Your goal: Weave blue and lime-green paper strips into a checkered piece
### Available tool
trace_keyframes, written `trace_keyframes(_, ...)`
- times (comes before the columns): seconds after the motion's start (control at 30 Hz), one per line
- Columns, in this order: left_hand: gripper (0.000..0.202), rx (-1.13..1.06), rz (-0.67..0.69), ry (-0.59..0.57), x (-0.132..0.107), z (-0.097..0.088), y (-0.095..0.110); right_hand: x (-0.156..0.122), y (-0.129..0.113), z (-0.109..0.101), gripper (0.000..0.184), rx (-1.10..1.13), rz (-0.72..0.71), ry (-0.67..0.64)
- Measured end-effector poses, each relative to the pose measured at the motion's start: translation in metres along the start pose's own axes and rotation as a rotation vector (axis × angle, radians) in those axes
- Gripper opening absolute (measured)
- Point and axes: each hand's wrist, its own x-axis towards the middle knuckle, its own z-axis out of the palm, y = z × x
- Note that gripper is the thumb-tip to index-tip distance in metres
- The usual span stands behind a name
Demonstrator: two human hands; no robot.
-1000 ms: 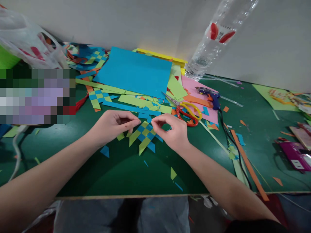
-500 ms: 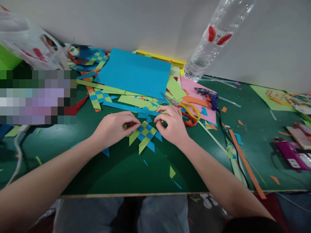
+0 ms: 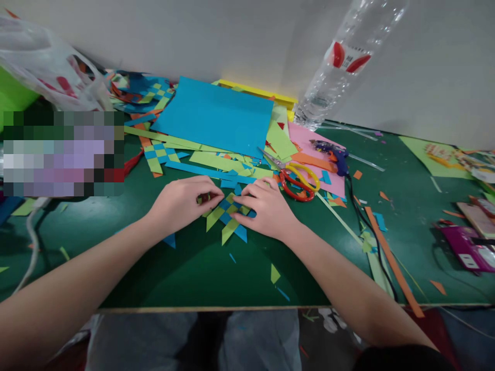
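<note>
A small woven paper piece of blue and light-green strips lies on the green table. My left hand rests at its left edge, fingers curled and pinching the strips there. My right hand lies on the piece's right side with its fingers stretched flat and pressing down on the weave. Pointed strip ends stick out below, between the two hands.
Behind the hands lie a big blue sheet, loose green and blue strips, another woven piece, red-and-yellow scissors, a glue gun with black cord, pink paper and a clear bottle. A plastic bag sits far left.
My right hand has dropped from a raised pinch above the weave's top corner to lie flat on its right side. My left hand has stayed at the left edge.
</note>
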Motion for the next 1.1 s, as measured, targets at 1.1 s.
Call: trace_keyframes(1.1, 0.023, 0.162, -0.074, -0.146, 0.0016, 0.0033, 0.0014, -0.0007, -0.0060, 0.0035, 0.047, 0.083, -0.063, -0.038)
